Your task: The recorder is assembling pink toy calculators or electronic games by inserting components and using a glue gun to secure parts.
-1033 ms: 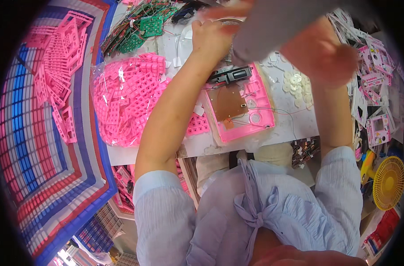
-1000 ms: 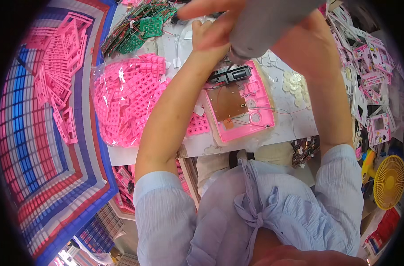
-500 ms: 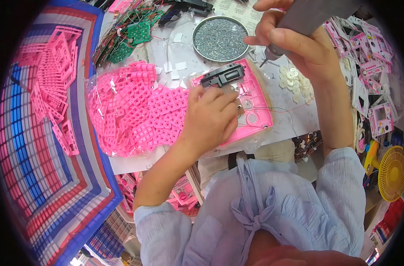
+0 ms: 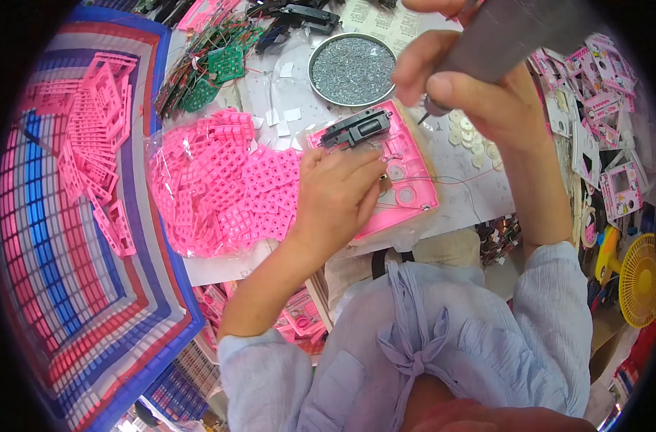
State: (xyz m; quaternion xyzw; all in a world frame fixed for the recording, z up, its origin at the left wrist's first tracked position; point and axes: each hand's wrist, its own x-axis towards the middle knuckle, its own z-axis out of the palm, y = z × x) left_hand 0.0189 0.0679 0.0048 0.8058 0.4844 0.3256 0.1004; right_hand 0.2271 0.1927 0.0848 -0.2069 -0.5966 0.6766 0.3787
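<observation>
My right hand (image 4: 479,97) is wrapped around a grey electric screwdriver (image 4: 504,39), its thin bit pointing down and left, above the table just beyond the case's right edge. Under my left hand (image 4: 340,189) lies a pink plastic case (image 4: 412,162), open side up, with round recesses and thin wires. The left fingers are curled together over its left part; a small brownish piece shows at their tips, its kind hidden. A black cassette-type mechanism (image 4: 357,129) sits across the case's far end, touching or close to those fingers.
A round dish of small screws (image 4: 352,70) stands behind the case. Left are a bag of pink button parts (image 4: 213,187) and green circuit boards (image 4: 226,63); right, white discs (image 4: 472,137), printed panels (image 4: 619,191) and a yellow fan (image 4: 641,281). Pink frames (image 4: 97,137) lie on striped cloth.
The screwdriver's bit has come slightly lower and left, toward the case, with my right hand. My left hand stays over the case; the whole view has shifted a little.
</observation>
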